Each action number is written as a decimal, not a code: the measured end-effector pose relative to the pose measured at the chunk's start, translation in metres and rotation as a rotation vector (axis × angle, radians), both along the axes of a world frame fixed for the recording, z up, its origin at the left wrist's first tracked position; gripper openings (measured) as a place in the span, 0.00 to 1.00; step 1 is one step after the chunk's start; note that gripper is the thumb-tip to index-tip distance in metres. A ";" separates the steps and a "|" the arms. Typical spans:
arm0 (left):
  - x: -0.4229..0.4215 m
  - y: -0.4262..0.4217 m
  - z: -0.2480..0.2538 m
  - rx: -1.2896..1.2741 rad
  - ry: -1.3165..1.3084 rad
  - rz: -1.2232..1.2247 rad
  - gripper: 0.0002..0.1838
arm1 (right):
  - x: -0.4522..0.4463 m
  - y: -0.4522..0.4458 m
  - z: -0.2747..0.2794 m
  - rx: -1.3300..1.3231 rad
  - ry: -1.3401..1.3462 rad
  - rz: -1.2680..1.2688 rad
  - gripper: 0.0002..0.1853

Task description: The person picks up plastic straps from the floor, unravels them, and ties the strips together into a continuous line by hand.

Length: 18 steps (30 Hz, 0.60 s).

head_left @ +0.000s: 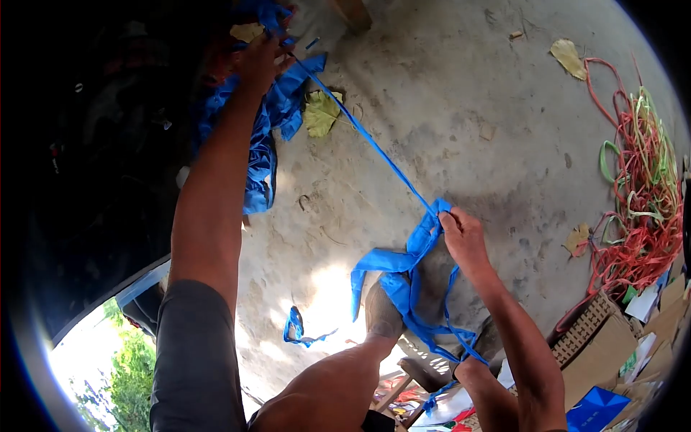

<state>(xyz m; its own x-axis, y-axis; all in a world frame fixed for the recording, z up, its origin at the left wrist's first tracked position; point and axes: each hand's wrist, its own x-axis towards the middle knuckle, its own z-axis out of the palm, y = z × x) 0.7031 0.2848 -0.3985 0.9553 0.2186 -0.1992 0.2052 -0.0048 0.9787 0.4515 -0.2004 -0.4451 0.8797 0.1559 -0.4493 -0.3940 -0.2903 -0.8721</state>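
Observation:
A narrow blue strip (pixel 381 153) of plastic or cloth stretches straight and taut between both hands. At the upper left, my left hand (pixel 258 63) is closed at its far end, beside a crumpled blue sheet (pixel 286 104); its fingertips are partly dark and hard to make out. My right hand (pixel 464 237) pinches the strip's near end between thumb and fingers. Below the right hand, wider loose lengths of blue strip (pixel 385 259) hang down over a shoe (pixel 381 313). A small loop of blue strip (pixel 294 327) lies on the ground.
Tangled red and green cords (pixel 644 187) lie on the concrete floor (pixel 518 122) at the right. Flattened cardboard (pixel 597 360) and a blue box (pixel 599 409) are at the lower right. Dry leaves (pixel 322 114) are scattered about. A dark mass (pixel 93 165) fills the left.

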 end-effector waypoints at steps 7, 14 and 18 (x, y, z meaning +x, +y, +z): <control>-0.037 0.071 -0.058 0.264 0.082 -0.066 0.15 | 0.009 0.003 0.006 0.022 0.138 -0.003 0.14; -0.184 -0.170 0.011 0.247 0.339 -0.127 0.12 | 0.015 -0.004 0.005 0.211 0.326 -0.001 0.14; -0.256 -0.248 -0.006 0.099 0.550 -0.431 0.18 | 0.022 -0.012 0.022 0.392 0.580 -0.036 0.12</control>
